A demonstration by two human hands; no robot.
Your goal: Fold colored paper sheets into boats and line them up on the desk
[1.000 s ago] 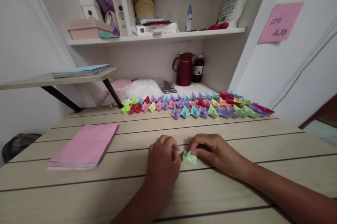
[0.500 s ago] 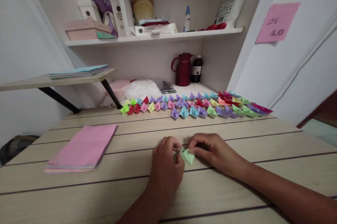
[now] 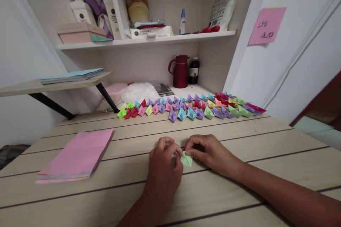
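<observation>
**Both hands closed on a green folded paper piece at the table's middle.**
From left: a pink paper stack [image 3: 77, 156] lies untouched on the table [image 3: 239, 198]. The left hand [image 3: 163, 165], a second ago curled just beside the piece, has moved in and now pinches its left corner with thumb and fingertips. The green folded paper piece [image 3: 186, 159] sits low over the tabletop between the hands, showing less of itself than before, so the folds appear pressed tighter. The right hand [image 3: 210, 152] keeps its thumb-and-forefinger pinch on the upper edge. Behind, the rows of coloured folded pieces [image 3: 191, 108] stand unchanged.
</observation>
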